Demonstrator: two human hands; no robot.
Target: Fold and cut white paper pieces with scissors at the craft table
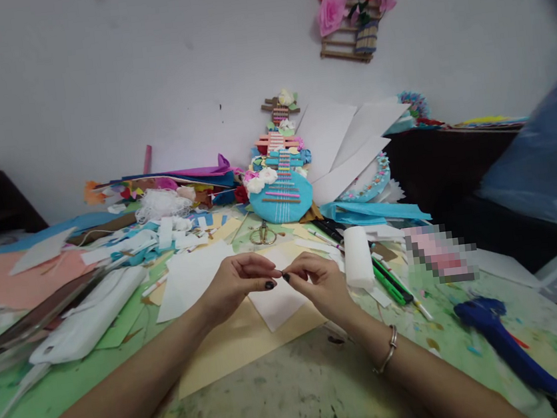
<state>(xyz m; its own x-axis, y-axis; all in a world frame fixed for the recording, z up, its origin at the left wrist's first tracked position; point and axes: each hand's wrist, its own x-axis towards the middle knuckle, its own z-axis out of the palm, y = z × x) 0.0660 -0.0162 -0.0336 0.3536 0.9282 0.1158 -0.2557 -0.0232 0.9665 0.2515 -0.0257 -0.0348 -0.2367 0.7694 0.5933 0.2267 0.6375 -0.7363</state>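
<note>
My left hand (239, 282) and my right hand (317, 282) meet in front of me over the table, fingertips pinched together around something too small to make out. Both have dark-painted nails. A metal bracelet (390, 350) sits on my right wrist. Under the hands lie a white paper sheet (274, 303) and a beige sheet (239, 348). A white foam block (357, 258) stands just right of my right hand.
Scissors (262, 234) lie beyond the hands. A blue paper guitar craft (280, 182) leans on the wall among heaps of coloured paper. Green pens (390, 281) and a blue glue gun (505, 344) lie at the right. White foam pieces (90, 318) lie at the left.
</note>
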